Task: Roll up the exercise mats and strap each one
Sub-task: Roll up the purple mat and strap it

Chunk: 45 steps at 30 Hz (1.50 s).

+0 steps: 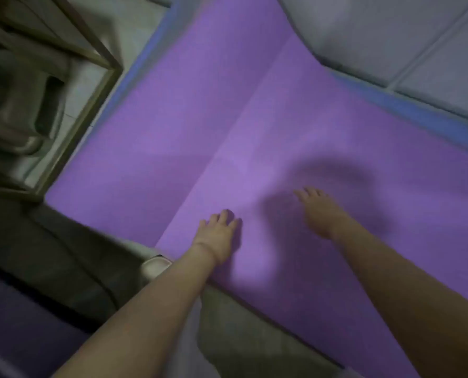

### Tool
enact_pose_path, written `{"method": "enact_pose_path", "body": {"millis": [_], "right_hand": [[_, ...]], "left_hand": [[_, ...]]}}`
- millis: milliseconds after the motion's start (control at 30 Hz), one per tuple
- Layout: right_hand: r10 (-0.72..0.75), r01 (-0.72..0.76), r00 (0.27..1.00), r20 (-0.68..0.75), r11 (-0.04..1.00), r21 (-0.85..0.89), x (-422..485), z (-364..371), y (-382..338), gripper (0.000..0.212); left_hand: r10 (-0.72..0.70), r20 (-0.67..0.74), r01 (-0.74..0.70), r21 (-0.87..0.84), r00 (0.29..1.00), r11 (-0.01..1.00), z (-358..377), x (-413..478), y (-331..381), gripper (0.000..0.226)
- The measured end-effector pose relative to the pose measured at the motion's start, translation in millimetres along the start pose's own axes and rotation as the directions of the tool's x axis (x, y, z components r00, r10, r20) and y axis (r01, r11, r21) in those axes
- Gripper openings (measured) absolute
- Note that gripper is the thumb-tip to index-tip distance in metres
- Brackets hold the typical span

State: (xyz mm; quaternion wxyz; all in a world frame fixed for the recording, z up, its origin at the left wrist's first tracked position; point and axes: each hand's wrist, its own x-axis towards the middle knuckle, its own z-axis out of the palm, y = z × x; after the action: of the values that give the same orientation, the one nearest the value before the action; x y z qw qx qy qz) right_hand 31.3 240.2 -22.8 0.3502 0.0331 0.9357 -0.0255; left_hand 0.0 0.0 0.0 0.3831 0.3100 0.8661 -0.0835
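A purple exercise mat (254, 126) lies unrolled across the tiled floor, with a blue layer (407, 105) showing along its far right edge. A long crease runs up its middle. My left hand (217, 236) rests flat on the mat near its near edge, fingers spread. My right hand (318, 211) lies palm down on the mat a little farther in, fingers straight. Neither hand holds anything. No strap is in view.
A metal-framed piece of furniture (71, 85) stands at the left beside the mat. Grey floor tiles (418, 36) lie at the upper right. A small white object (156, 266) sits by the mat's near corner. My trouser legs (63, 268) fill the lower left.
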Motion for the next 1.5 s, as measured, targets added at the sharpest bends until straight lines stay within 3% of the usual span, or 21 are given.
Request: {"method": "enact_pose_path", "body": {"millis": [133, 267, 433, 533, 600, 667, 733, 833, 900, 1000, 1133, 1200, 1267, 1367, 1467, 1500], "right_hand": [[0.085, -0.082, 0.996, -0.014, 0.989, 0.123, 25.7, 14.4, -2.6, 0.062], [0.002, 0.001, 1.000, -0.013, 0.978, 0.207, 35.5, 18.5, -8.2, 0.061], [-0.074, 0.072, 0.997, 0.023, 0.994, 0.084, 37.2, 19.5, -19.3, 0.062], [-0.043, 0.042, 0.999, 0.033, 0.998, 0.042, 42.0, 14.7, -29.4, 0.062], [-0.046, 0.044, 0.999, 0.028, 0.998, 0.050, 48.6, 9.0, -39.9, 0.063], [-0.036, 0.035, 0.999, 0.010, 0.997, 0.072, 59.0, 0.9, -50.3, 0.061], [-0.010, 0.012, 1.000, -0.019, 0.993, 0.118, 71.2, -10.4, -61.5, 0.059], [0.012, -0.008, 1.000, -0.028, 0.988, 0.154, 84.5, -28.0, -82.1, 0.060], [0.018, -0.020, 1.000, 0.017, 0.990, 0.138, 88.8, -34.0, -95.7, 0.062], [0.052, -0.061, 0.996, 0.076, 0.992, 0.111, 88.8, -38.8, -109.2, 0.064], [-0.003, -0.007, 0.994, 0.106, 0.996, 0.088, 84.3, -49.5, -117.7, 0.063], [-0.052, 0.048, 0.999, 0.014, 0.977, 0.207, 81.2, -63.5, -125.1, 0.068], [-0.070, 0.148, 0.971, -0.228, 0.925, 0.349, 76.6, -85.5, -135.7, 0.071], [-0.116, 0.311, 0.801, -0.588, 0.919, 0.241, 64.2, -129.4, -150.2, 0.072], [-0.134, 0.222, 0.744, -0.655, 0.974, 0.053, 41.9, -169.4, -144.2, 0.083], [-0.169, 0.190, 0.693, -0.701, 0.981, -0.048, 32.1, -179.9, -138.7, 0.083]], "left_hand": [[-0.024, -0.005, 0.025, 0.064, 1.000, 0.998, 20.5, 14.1, -0.9, 0.062], [-0.022, 0.014, 0.022, 0.027, 1.000, 0.999, 33.7, 16.5, -0.2, 0.058], [0.030, 0.014, -0.030, -0.020, 0.999, 0.999, 21.1, 18.0, -9.2, 0.056], [0.009, -0.109, -0.015, -0.050, 0.994, 0.999, -1.0, 20.2, -27.3, 0.057], [-0.024, -0.343, -0.015, -0.110, 0.939, 0.994, -21.9, 22.7, -49.3, 0.049], [-0.110, -0.590, 0.016, -0.164, 0.800, 0.986, -46.7, 23.9, -77.5, 0.037], [-0.251, -0.674, 0.118, -0.237, 0.695, 0.964, -70.3, 20.3, -107.3, 0.039], [-0.445, -0.638, 0.305, -0.323, 0.629, 0.896, -95.5, 17.0, -151.5, 0.063], [-0.559, -0.545, 0.349, -0.446, 0.625, 0.824, -101.9, 17.3, -180.4, 0.080], [-0.659, -0.339, 0.339, -0.650, 0.672, 0.680, -100.6, 15.4, -210.7, 0.105], [-0.619, -0.207, 0.353, -0.669, 0.757, 0.655, -96.9, 15.3, -224.4, 0.113], [-0.518, -0.166, 0.212, -0.777, 0.839, 0.593, -102.6, 11.3, -219.9, 0.112], [-0.404, -0.183, 0.061, -0.852, 0.896, 0.521, -105.1, 4.8, -204.7, 0.092], [-0.281, -0.293, -0.067, -0.791, 0.914, 0.608, -102.7, -7.3, -172.4, 0.081], [-0.179, -0.458, -0.187, -0.644, 0.871, 0.742, -98.4, -20.3, -146.9, 0.078], [-0.117, -0.482, -0.191, -0.543, 0.868, 0.818, -99.4, -26.1, -138.8, 0.077]]}}
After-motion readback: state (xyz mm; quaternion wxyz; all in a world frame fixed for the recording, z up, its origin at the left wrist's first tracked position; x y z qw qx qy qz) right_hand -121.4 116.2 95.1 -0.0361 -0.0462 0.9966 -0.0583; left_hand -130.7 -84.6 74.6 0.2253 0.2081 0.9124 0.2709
